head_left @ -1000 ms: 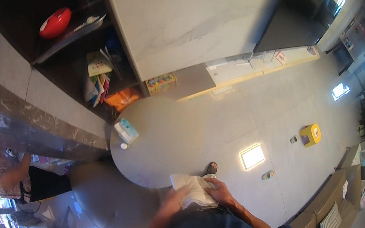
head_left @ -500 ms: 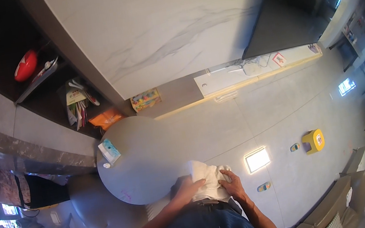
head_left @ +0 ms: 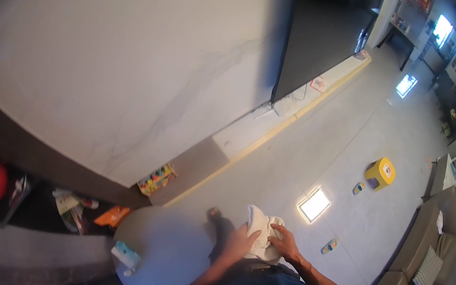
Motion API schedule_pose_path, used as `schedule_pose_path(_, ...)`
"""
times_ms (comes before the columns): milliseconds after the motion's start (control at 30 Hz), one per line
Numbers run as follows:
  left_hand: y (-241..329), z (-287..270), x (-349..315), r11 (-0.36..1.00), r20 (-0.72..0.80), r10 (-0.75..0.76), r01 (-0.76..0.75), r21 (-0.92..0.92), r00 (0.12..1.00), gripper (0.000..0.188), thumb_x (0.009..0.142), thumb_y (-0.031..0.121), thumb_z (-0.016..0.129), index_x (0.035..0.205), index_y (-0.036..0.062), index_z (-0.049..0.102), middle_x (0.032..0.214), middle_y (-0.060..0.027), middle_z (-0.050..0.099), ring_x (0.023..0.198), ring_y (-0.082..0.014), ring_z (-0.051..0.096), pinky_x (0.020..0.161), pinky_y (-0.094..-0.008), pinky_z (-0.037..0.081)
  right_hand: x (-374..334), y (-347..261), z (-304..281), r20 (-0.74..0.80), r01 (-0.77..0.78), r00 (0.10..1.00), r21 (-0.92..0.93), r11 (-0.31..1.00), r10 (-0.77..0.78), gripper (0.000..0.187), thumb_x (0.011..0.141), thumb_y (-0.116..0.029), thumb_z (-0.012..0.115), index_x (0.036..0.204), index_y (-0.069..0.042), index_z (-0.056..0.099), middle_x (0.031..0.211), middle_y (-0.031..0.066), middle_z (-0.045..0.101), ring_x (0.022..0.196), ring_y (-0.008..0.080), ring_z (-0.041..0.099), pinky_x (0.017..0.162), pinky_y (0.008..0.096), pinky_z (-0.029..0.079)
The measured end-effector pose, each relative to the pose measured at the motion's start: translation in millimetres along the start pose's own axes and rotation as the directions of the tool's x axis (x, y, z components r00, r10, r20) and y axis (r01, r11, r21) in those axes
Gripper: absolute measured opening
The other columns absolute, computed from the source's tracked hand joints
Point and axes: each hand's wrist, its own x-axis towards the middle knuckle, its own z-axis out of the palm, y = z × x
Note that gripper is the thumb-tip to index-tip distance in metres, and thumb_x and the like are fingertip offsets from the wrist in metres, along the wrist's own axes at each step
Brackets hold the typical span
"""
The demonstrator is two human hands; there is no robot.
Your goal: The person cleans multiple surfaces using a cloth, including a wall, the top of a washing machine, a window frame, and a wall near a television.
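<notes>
A crumpled white cloth [head_left: 260, 227] is bunched in front of my waist. On its left side my left hand [head_left: 239, 243] is closed, thumb lying along the fabric. My right hand [head_left: 284, 243] grips the opposite side, with thumb and fingers pressed into the folds. One corner of the cloth sticks up above both hands. The fingers underneath are hidden.
To the left stands a round grey table [head_left: 154, 261] bearing a tissue pack [head_left: 125, 254]. A low TV bench [head_left: 196, 168] runs along the wall. On the floor at right are a yellow stool [head_left: 380, 173] and slippers [head_left: 328, 246]; a brown sofa [head_left: 432, 229] is beyond.
The view has swung round, so the table now lies lower and further left. My leg and foot have come out beyond the left forearm. Both hands still hold the cloth, its corner standing higher.
</notes>
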Motion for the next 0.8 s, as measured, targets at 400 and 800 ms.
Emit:
schedule_pose_path(400, 62, -134, 135, 0.956, -0.311, 0.268, -0.211, 0.206, 0.912, 0.031, 0.084, 0.022, 0.069, 0.099, -0.0039, 0.06, 0.085, -0.0261, 0.064, 0.082, -0.0397, 0.063, 0.069, -0.0403, 0.05, 169, -188, 47, -0.189, 0.36, 0.896, -0.221, 0.906, -0.402, 0.043, 0.082, -0.006, 0.062, 0.124, -0.001, 0.056, 0.111, 0.0212, 0.06, 0.101, 0.0299, 0.06, 0.089, 0.0352, 0.047)
schedule_pose_path(800, 135, -224, 134, 0.855, -0.771, 0.135, -0.466, -0.227, 0.623, 0.027, 0.083, 0.004, 0.068, 0.107, -0.0046, 0.06, 0.103, -0.0101, 0.065, 0.092, -0.0141, 0.06, 0.08, -0.0291, 0.048, 227, -356, 91, 0.099, 0.836, 0.52, -0.262, 0.482, -0.848, 0.051, 0.081, 0.001, 0.059, 0.127, -0.023, 0.056, 0.092, 0.0144, 0.057, 0.077, 0.0325, 0.06, 0.065, 0.0396, 0.049)
